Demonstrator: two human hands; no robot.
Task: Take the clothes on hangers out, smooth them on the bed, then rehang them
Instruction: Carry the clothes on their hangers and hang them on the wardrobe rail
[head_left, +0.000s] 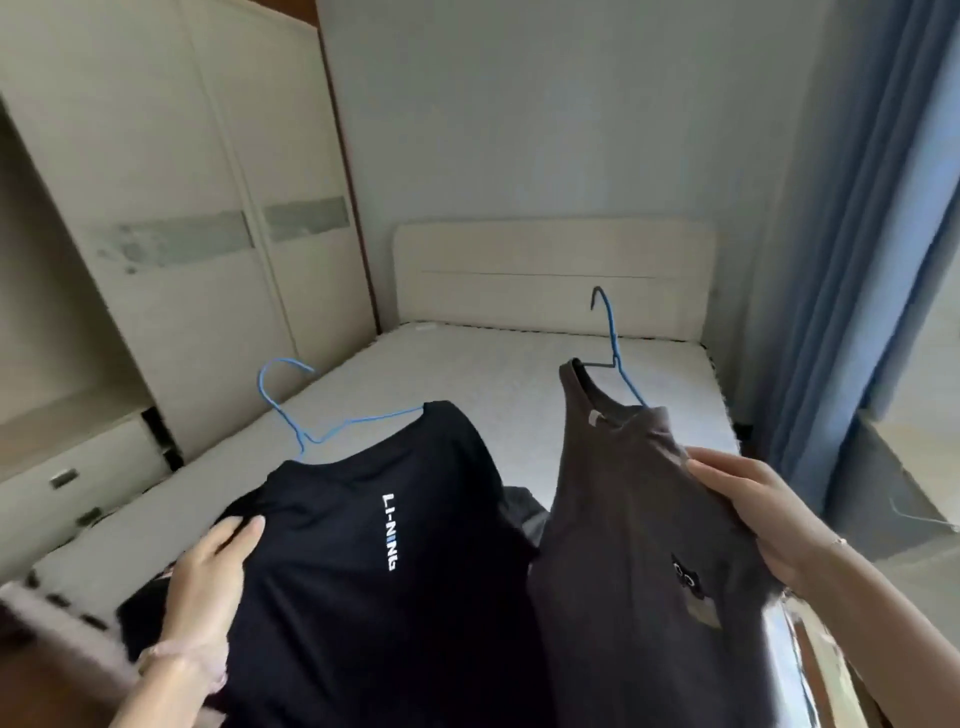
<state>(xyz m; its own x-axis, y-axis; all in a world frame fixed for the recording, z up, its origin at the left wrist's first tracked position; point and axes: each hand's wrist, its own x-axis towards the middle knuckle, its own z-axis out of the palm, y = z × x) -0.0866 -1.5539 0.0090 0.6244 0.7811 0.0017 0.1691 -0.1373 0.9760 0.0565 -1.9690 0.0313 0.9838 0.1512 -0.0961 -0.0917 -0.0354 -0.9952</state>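
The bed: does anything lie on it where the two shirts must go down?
Nothing visible lies on the mattress ahead. Only a dark cloth shows between the black shirt and the brown shirt.

— "The bottom edge is cutting off the black shirt (332, 597) and the brown shirt (639, 545)."
— "The black one is hiding half its hanger (300, 439); a dark cloth (524, 512) is peeking out between them."

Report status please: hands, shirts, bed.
Left hand grips black shirt, right hand grips brown shirt. Both shirts on blue hangers, held above bed. Dark cloth lies between them.
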